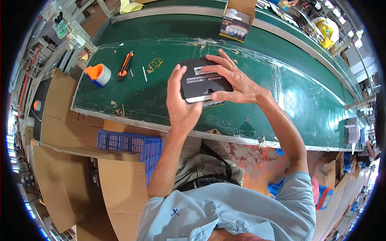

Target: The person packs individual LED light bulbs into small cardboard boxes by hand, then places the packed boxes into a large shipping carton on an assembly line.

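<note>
Both of my hands are on a small black printed box [207, 86] over the table's near side. White print and a small pale label [198, 70] show on its upper face, and a white strip runs along its near edge. My left hand [183, 100] grips the box's left side, with the thumb side partly hidden beneath it. My right hand [241, 84] holds it from the right, fingers across the top face near the label and thumb at the near edge. A sliver of something colourful shows under the box, too little to name.
On the green table [132, 96] lie an orange utility knife [125, 66], a tape roll [98, 74], yellow rubber bands [155, 64] and a white stick [144, 74]. An open carton of bulbs [236, 24] stands at the back. A blue crate [132, 144] and open cardboard box [120, 188] are below left.
</note>
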Demonstrator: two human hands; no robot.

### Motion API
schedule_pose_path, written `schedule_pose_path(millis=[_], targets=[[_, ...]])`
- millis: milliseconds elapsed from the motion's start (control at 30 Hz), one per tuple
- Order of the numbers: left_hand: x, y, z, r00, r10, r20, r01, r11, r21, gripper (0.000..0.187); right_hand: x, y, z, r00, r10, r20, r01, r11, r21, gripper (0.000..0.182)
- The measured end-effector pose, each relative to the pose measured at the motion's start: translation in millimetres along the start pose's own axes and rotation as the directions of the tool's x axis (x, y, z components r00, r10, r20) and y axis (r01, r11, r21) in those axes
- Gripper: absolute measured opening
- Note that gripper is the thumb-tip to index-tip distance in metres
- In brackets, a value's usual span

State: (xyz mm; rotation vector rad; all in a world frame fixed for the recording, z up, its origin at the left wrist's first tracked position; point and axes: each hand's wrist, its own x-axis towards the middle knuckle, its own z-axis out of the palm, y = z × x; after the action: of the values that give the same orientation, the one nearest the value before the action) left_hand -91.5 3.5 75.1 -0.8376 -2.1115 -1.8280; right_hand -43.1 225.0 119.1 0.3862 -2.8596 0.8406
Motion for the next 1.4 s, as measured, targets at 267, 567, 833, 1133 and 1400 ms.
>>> schedule_pose_path(millis=[267,567,833,1133,1400], targets=[[12,0,-21,0.969,-0.064,0.237,0.081,0.995,-0.062,0.09,1,1,-8,0.991,-0.007,0.131,0.015,0.998,-0.057,0.097],[6,-1,-34,0.929,0.036,0.369,-0.152,0.945,0.289,0.098,10,-1,-21,0.978,-0.134,0.16,0.158,0.977,-0.144,0.093],[1,-23,-30,0.932,0.288,0.22,-0.32,0.939,0.125,0.061,17,4,-20,0.944,-0.331,0.0,0.322,0.917,-0.237,0.074],[0,-31,-22,0.94,0.312,0.138,-0.31,0.95,-0.039,0.051,-4,5,2,0.924,-0.345,-0.165,0.294,0.916,-0.274,0.068],[4,-40,-28,0.888,0.408,0.212,-0.416,0.909,-0.007,0.045,-24,12,11,0.918,-0.368,-0.148,0.328,0.914,-0.238,0.075]])
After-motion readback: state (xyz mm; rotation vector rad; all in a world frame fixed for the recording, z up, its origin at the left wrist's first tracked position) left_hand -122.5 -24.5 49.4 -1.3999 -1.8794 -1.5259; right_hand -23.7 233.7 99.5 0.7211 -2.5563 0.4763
